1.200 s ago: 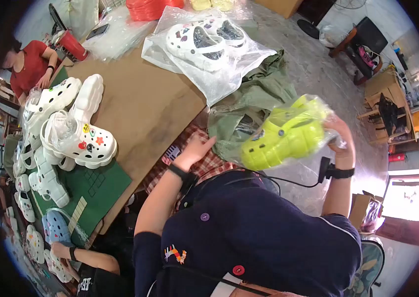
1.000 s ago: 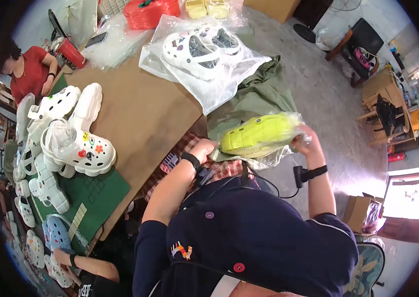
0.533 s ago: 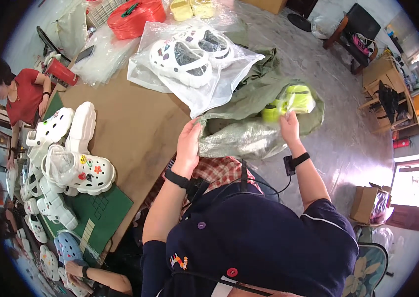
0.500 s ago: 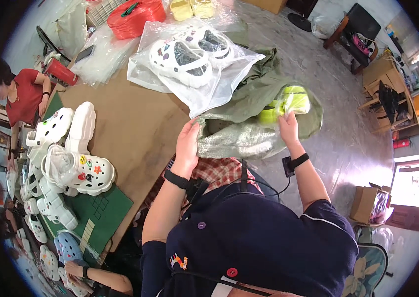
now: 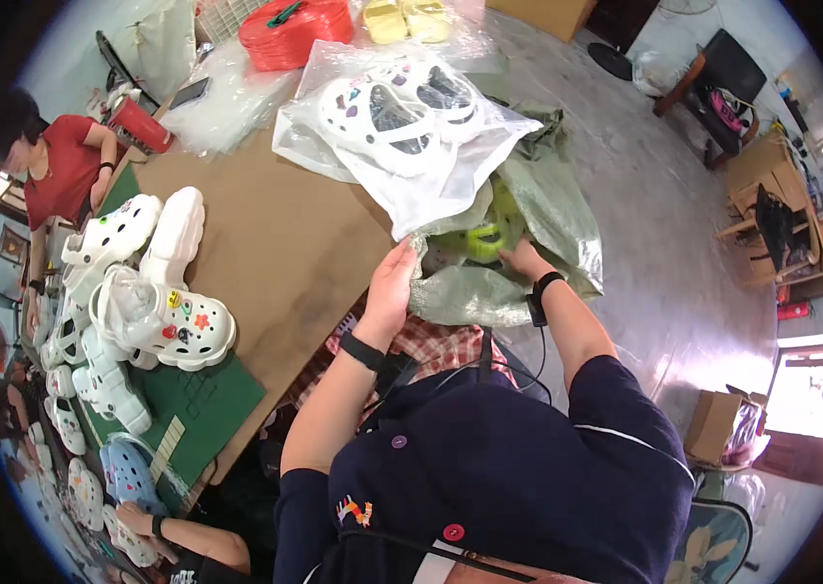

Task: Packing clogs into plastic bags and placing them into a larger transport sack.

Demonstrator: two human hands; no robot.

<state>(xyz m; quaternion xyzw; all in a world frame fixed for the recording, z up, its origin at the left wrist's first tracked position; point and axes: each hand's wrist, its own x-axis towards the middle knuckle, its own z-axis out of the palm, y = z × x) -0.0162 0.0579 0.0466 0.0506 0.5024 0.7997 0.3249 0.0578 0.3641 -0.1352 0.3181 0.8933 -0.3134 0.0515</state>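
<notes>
My left hand [image 5: 390,292] grips the rim of a large green woven sack [image 5: 538,234] and holds its mouth apart at the table's edge. My right hand [image 5: 525,259] reaches into the sack's mouth, on a pair of lime-green clogs [image 5: 485,237] wrapped in clear plastic that lies inside. A black watch sits on each wrist. Just beyond the sack, a clear bag with white clogs [image 5: 402,107] rests on the brown table [image 5: 265,243].
Several white clogs with charms [image 5: 153,311] stand on the table's left and on a green cutting mat [image 5: 192,404]. A person in a red top [image 5: 61,175] sits at the far left. A red bundle [image 5: 294,19], a cardboard box [image 5: 713,423] and chairs surround the area.
The lime-green clogs, held up in my right hand earlier, have gone down into the green sack. My left hand has moved onto the sack's rim.
</notes>
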